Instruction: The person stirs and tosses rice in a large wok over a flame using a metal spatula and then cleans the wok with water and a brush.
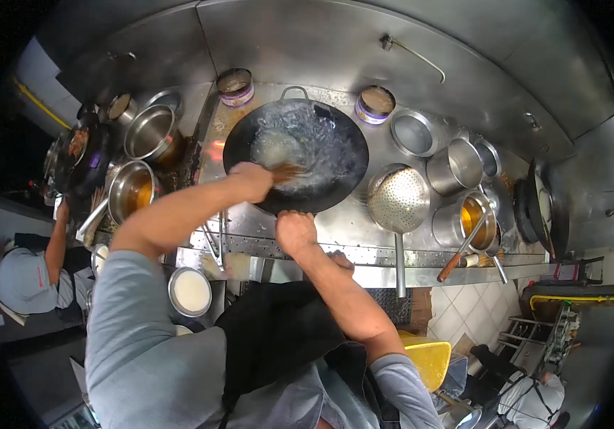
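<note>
A large black wok (339, 185) stands on the steel range with moving, bubbling water (307, 134) in it; its loop handle is at the far side. From the left, my left hand (251, 182) reaches over the near rim, closed on a brown brush-like tool (287, 172), blurred, its end in the water. At the wok's near edge my right hand (296, 231) is closed, apparently on a handle that the fingers hide.
Right of the wok are a perforated strainer (399, 198), steel pots (454, 166) and a wooden-handled ladle (450, 266). Left are metal tongs (214, 249), a pot of amber liquid (131, 193) and a bowl of white contents (191, 291). Co-workers (28, 279) are at far left and lower right.
</note>
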`<control>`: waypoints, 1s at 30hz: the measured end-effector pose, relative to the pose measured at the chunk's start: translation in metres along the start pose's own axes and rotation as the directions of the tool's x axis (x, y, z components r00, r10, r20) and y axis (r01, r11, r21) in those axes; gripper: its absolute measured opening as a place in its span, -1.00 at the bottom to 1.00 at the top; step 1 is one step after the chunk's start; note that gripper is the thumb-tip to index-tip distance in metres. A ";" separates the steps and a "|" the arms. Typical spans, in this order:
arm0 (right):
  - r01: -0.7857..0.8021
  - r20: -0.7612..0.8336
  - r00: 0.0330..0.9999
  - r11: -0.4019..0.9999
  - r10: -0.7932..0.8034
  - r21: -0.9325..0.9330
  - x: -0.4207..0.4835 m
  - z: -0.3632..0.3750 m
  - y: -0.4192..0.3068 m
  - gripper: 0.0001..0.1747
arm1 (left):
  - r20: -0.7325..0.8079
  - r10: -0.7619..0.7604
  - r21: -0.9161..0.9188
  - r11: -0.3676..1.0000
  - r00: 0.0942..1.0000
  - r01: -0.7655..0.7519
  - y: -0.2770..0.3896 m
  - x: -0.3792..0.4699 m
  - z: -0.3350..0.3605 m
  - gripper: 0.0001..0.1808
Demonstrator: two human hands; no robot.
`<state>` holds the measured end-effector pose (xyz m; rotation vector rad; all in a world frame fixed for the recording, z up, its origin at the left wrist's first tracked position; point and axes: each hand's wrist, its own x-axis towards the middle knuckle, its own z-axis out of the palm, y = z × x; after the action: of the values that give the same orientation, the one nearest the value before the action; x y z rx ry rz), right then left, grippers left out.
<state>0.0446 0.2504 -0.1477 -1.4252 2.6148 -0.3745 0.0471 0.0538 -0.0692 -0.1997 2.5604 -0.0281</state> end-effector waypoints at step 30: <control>0.087 -0.033 0.996 0.984 -0.083 0.154 -0.011 -0.025 0.011 -0.79 | -0.263 -0.018 -0.692 0.700 0.965 -0.176 0.046 0.068 0.021 -0.14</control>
<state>0.0353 0.2688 -0.1266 -1.4921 2.4878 -0.5974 -0.0043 0.0892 -0.1265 -0.3947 2.6936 1.0614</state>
